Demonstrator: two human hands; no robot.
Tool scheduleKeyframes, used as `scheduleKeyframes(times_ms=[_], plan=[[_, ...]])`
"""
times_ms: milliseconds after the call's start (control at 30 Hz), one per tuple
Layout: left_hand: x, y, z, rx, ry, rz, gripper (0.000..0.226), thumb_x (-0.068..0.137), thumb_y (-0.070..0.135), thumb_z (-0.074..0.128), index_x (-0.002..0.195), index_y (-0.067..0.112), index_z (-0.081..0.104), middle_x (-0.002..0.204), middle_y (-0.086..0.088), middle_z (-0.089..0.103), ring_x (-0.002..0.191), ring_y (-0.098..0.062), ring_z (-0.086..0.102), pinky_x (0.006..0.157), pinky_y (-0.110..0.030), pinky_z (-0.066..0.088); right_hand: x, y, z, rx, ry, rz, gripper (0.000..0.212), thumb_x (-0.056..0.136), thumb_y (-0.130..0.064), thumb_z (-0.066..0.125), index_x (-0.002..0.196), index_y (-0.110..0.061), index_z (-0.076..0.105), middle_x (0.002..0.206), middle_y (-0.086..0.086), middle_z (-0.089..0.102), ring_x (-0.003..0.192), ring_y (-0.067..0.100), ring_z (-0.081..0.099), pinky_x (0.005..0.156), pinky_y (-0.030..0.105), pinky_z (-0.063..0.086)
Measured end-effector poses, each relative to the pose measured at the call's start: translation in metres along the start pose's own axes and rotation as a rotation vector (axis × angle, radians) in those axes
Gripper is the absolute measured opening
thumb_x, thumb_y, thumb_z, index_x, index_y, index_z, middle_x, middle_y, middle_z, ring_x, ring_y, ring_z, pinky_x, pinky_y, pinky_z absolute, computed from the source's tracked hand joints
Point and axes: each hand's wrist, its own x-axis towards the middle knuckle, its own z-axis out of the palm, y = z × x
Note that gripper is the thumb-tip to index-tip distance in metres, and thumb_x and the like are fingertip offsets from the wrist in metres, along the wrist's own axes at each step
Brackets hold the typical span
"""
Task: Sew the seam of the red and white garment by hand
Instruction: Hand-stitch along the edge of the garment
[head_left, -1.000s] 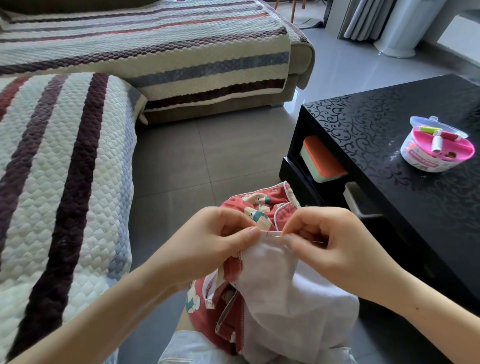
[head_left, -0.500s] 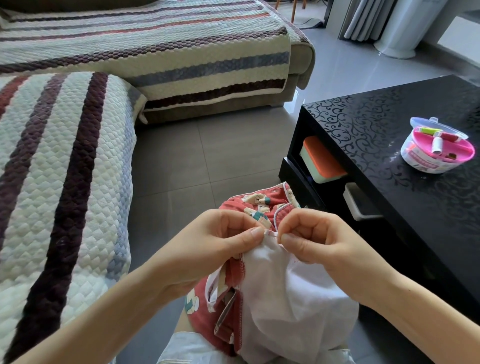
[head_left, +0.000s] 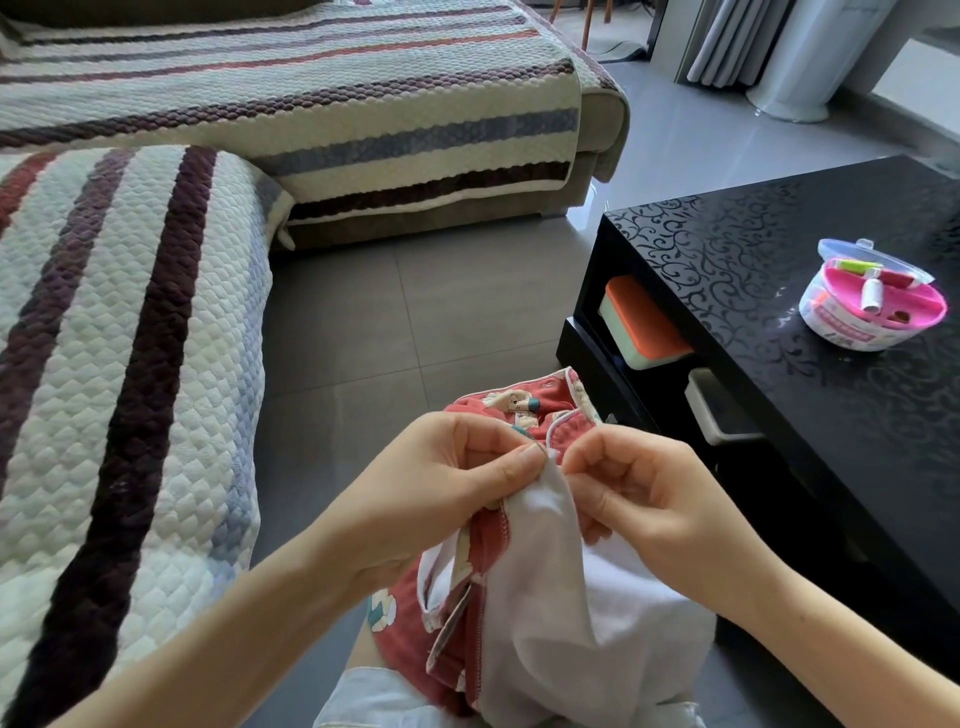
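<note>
The red and white garment (head_left: 540, 597) lies bunched on my lap, its white lining facing up and a red cartoon-printed part behind. My left hand (head_left: 441, 483) pinches the upper edge of the seam between thumb and forefinger. My right hand (head_left: 639, 493) sits close beside it on the right, its fingers curled and pinching at the same edge. The needle is hidden inside the right fingers, so I cannot see it. A thin white cord loops just above the fingertips.
A glossy black coffee table (head_left: 779, 322) stands on the right, with a pink sewing kit tub (head_left: 872, 301) on top and an orange-lidded box (head_left: 644, 322) on its lower shelf. A striped quilted sofa (head_left: 130, 338) fills the left and back. Grey tiled floor lies between.
The needle and thread, seen stretched between my hands a second ago, are now out of sight. My right hand has moved left and up against the left, and the seam edge has risen slightly.
</note>
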Motion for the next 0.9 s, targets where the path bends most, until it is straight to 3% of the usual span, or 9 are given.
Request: scheduleKeyframes(times_ms=[133,300,433,567,667,833,900], plan=[[0.005,-0.001,0.002,0.159,0.073,0.063,0.015,0.086,0.016,0.066,0.073,0.014,0.074,0.07,0.0,0.072,0.065,-0.008,0.065,0.062,-0.02,0.052,0.003,0.0,0.006,-0.046,0.091,-0.076,0.009,0.082,-0.011,0.061,0.084,-0.019,0.064,0.073,0.004,0.067,0.058,0.008,0.062,0.059,0.021,0.049],[0.006,-0.004,0.002,0.222,0.081,0.095,0.013,0.086,0.016,0.067,0.077,0.012,0.075,0.072,0.001,0.074,0.067,-0.009,0.067,0.063,-0.022,0.053,-0.004,0.0,0.007,-0.165,0.026,-0.086,0.018,0.09,-0.01,0.052,0.103,-0.022,0.057,0.071,0.007,0.065,0.065,0.018,0.066,0.065,0.024,0.053],[0.007,-0.008,0.003,0.28,0.066,0.109,0.013,0.086,0.02,0.068,0.08,0.01,0.075,0.078,-0.004,0.075,0.077,-0.025,0.072,0.071,-0.037,0.056,-0.002,-0.003,0.008,-0.214,0.059,-0.133,0.005,0.093,-0.023,0.052,0.093,-0.022,0.057,0.072,0.008,0.066,0.068,0.019,0.067,0.064,0.023,0.052],[0.007,-0.011,0.003,0.304,0.075,0.112,0.012,0.085,0.019,0.07,0.077,0.012,0.075,0.075,-0.004,0.074,0.068,-0.012,0.066,0.065,-0.031,0.051,0.002,-0.002,0.005,-0.413,0.099,-0.175,0.011,0.092,-0.032,0.057,0.09,-0.023,0.062,0.079,-0.008,0.067,0.074,0.013,0.068,0.065,0.035,0.055],[0.008,-0.01,0.002,0.315,0.084,0.123,0.011,0.086,0.016,0.069,0.078,0.013,0.075,0.078,-0.005,0.074,0.072,-0.017,0.067,0.07,-0.042,0.055,0.005,-0.002,0.004,-0.665,0.183,-0.337,0.02,0.092,-0.035,0.054,0.09,-0.019,0.066,0.086,-0.012,0.067,0.079,0.009,0.065,0.065,0.034,0.053],[0.007,-0.008,0.003,0.301,0.07,0.124,0.015,0.082,0.026,0.069,0.078,0.013,0.076,0.072,0.001,0.073,0.065,-0.009,0.063,0.063,-0.027,0.051,0.009,-0.003,0.004,-0.844,0.347,-0.568,0.013,0.086,-0.02,0.068,0.077,-0.011,0.07,0.089,-0.002,0.064,0.084,0.019,0.058,0.068,0.034,0.048],[0.007,-0.008,0.004,0.307,0.069,0.116,0.013,0.085,0.019,0.068,0.074,0.015,0.074,0.063,0.008,0.069,0.058,-0.001,0.057,0.056,-0.015,0.044,0.01,-0.004,0.006,-0.885,0.353,-0.651,0.011,0.085,-0.013,0.068,0.076,-0.007,0.071,0.087,0.002,0.065,0.083,0.021,0.058,0.067,0.035,0.047]])
